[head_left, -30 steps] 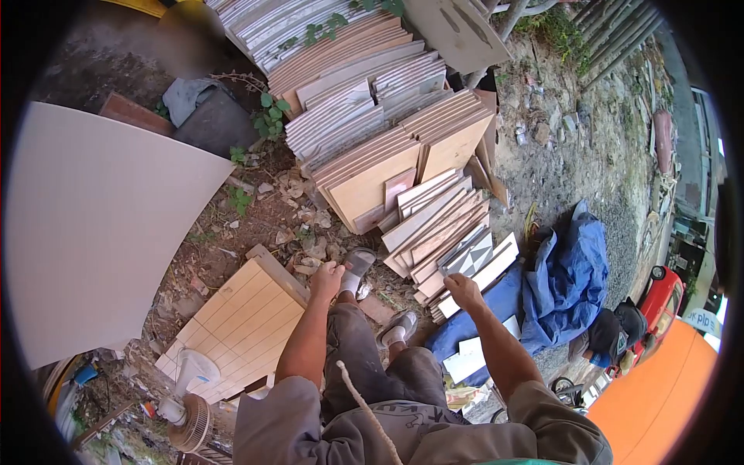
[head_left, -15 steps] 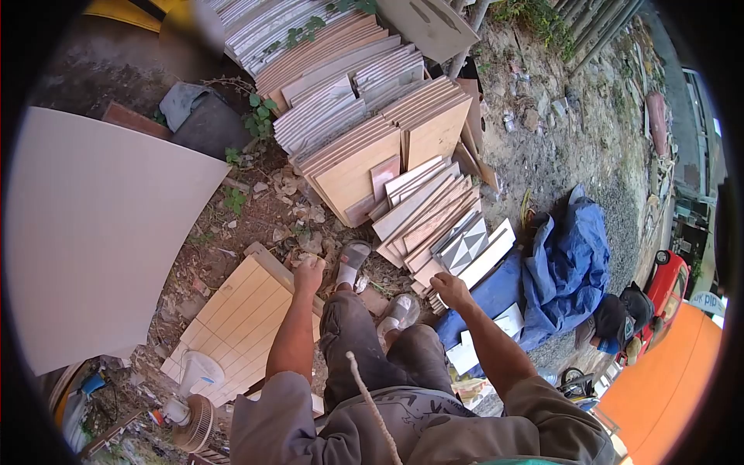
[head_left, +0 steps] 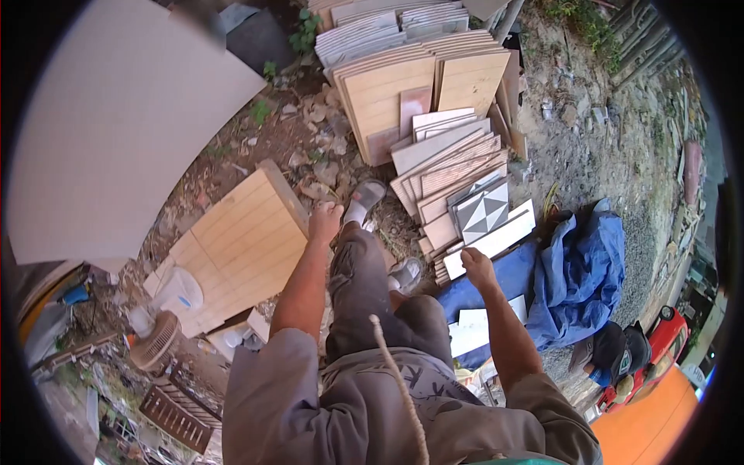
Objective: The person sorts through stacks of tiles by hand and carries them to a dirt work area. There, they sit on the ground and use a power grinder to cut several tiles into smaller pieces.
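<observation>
My left hand [head_left: 325, 222] is closed in a loose fist with nothing showing in it. It hangs above the ground beside a stack of beige, wood-look tiles [head_left: 236, 231]. Curled shut as well, my right hand [head_left: 478, 268] overlaps the near edge of a white tile [head_left: 500, 235] in this view. That tile leans at the front of a row of mixed tiles [head_left: 457, 167], along with a grey-and-white triangle-patterned tile [head_left: 482, 213]. Behind them stand larger beige tiles [head_left: 391, 97] on edge.
A blue tarp [head_left: 581, 271] lies crumpled at the right, with white pieces [head_left: 492, 322] near it. A large pale board [head_left: 124, 132] fills the upper left. Lower left are a white bucket [head_left: 178, 288] and a fan [head_left: 156, 341]. Rubble [head_left: 318, 167] covers the ground before my feet.
The view has tilted and shifted, so the tile rows appear further up and right. My feet have shifted in their stance; both hands stay closed at my sides.
</observation>
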`<act>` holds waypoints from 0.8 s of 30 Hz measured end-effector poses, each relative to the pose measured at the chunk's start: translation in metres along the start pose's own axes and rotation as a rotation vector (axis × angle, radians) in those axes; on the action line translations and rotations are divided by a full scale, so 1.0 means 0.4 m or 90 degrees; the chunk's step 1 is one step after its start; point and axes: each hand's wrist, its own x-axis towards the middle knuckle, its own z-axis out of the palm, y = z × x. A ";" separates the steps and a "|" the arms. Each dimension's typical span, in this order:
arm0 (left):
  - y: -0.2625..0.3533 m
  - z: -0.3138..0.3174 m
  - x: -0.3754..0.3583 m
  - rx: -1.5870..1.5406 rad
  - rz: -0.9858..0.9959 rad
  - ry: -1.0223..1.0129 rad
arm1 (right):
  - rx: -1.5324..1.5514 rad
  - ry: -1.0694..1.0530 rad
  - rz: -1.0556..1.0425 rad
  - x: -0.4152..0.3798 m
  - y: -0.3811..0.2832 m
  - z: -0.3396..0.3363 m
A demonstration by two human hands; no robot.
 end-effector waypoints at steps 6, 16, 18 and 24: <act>-0.100 0.049 -0.274 -0.103 -0.138 0.012 | -0.368 -0.055 -0.092 -0.197 0.401 -0.052; -0.332 -0.017 -0.586 0.032 -0.357 0.038 | -0.330 -0.064 -0.050 -0.141 0.252 -0.165; -0.322 -0.048 -0.531 0.044 -0.360 0.053 | -0.245 -0.042 -0.015 -0.138 0.046 -0.159; -0.240 -0.111 -0.113 0.010 -0.251 0.048 | -0.129 -0.008 0.006 0.015 -0.184 -0.048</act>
